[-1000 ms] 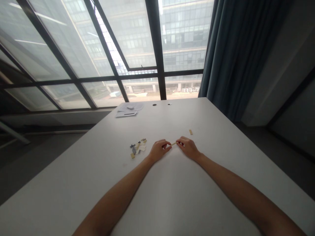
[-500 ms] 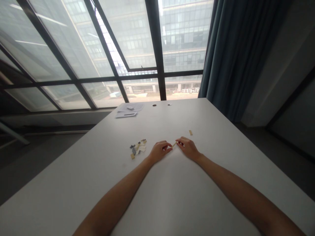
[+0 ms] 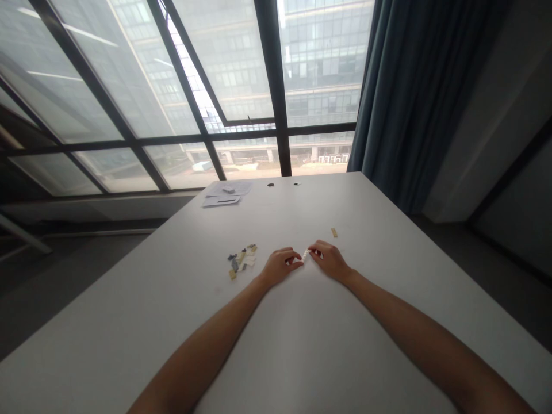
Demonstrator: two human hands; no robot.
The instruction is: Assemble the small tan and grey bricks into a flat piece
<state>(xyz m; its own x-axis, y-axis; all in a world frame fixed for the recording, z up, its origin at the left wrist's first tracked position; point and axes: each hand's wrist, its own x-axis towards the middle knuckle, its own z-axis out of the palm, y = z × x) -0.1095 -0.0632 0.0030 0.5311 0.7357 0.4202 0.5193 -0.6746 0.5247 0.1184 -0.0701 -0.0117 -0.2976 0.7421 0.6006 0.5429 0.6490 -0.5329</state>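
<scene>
Both my hands rest on a white table [image 3: 345, 345], fingertips meeting over a tiny pale brick piece [image 3: 305, 255]. My left hand [image 3: 279, 265] is curled, its thumb and fingers pinching the piece's left end. My right hand [image 3: 330, 260] pinches the right end, fingers bent. A small heap of loose tan, grey and white bricks [image 3: 241, 260] lies just left of my left hand. One single tan brick [image 3: 333, 232] lies beyond my right hand.
Papers with a small object on them [image 3: 226, 193] lie at the table's far edge, near two dark round holes [image 3: 271, 184]. Large windows stand behind the table and a dark curtain [image 3: 409, 98] hangs at the right.
The piece between my fingertips has turned: it showed as a thin tan strip before, and now shows a paler, broader face. My hands have barely shifted.
</scene>
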